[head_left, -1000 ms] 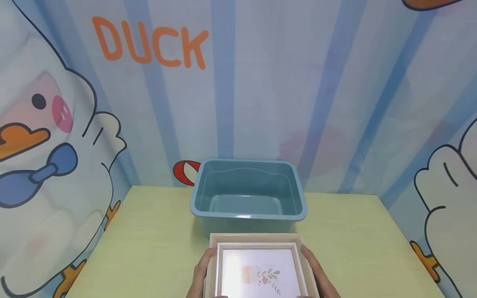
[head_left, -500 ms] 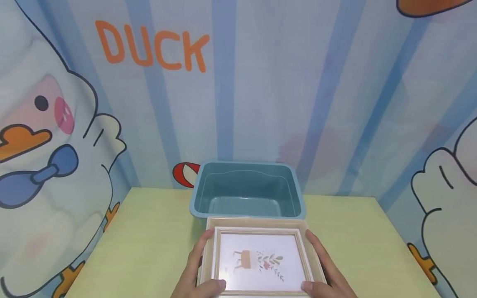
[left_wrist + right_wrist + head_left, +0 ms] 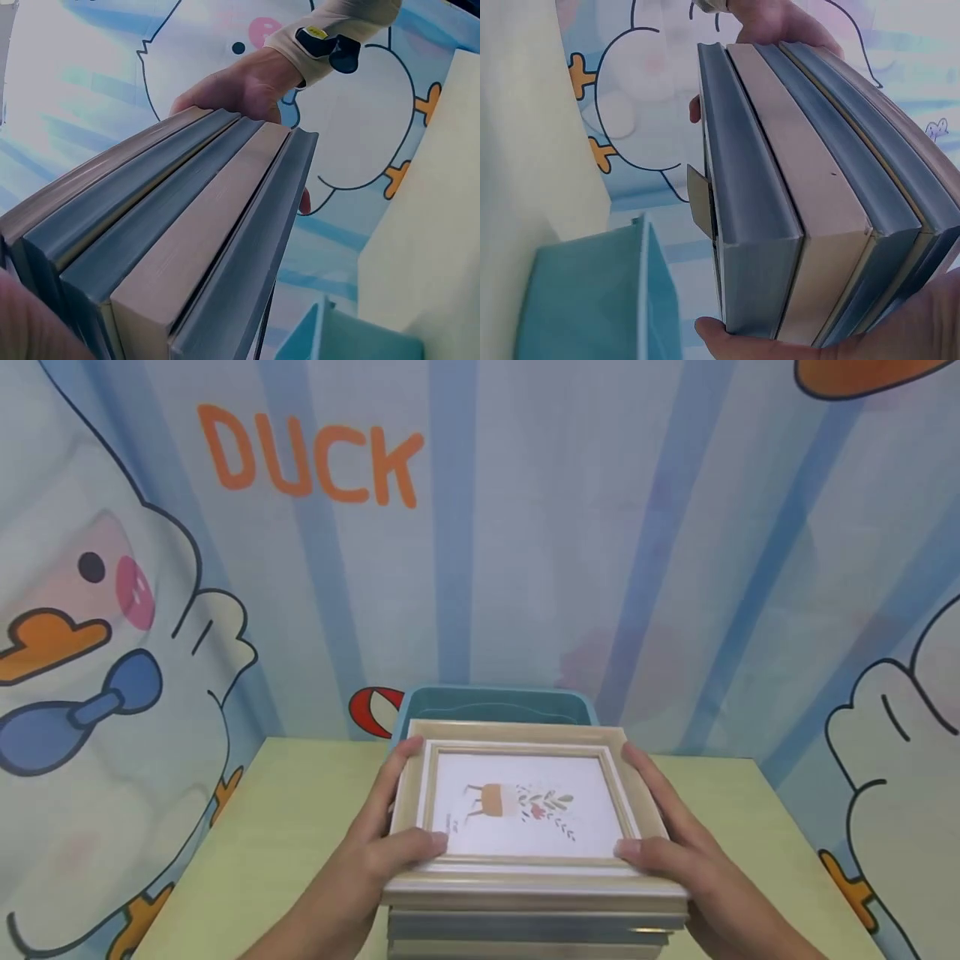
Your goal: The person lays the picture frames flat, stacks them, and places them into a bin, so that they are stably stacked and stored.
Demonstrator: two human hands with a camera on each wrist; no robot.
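Note:
Both hands hold a thick stack of picture frames (image 3: 525, 885) above the table. The topmost picture frame (image 3: 525, 802) is small and white-and-beige, with a print of a legged planter and leafy sprigs, lying sideways. My left hand (image 3: 375, 835) grips the left side, thumb on the top frame. My right hand (image 3: 686, 839) grips the right side the same way; the undersides of both hands are hidden. Both wrist views show the stack's layered edges, alternating blue-grey and beige (image 3: 202, 232). In the right wrist view, a flap (image 3: 700, 201) sticks out from the outermost frame's back.
A blue plastic tub (image 3: 498, 703) stands at the back of the pale yellow table (image 3: 300, 827), its front part hidden by the stack. Behind it hangs a striped curtain (image 3: 525, 568) with cartoon ducks on the sides.
Both hands have raised the stack and moved it forward, from the near edge of the view to in front of the tub, now covering most of it. The stack's layered front edge has come into view.

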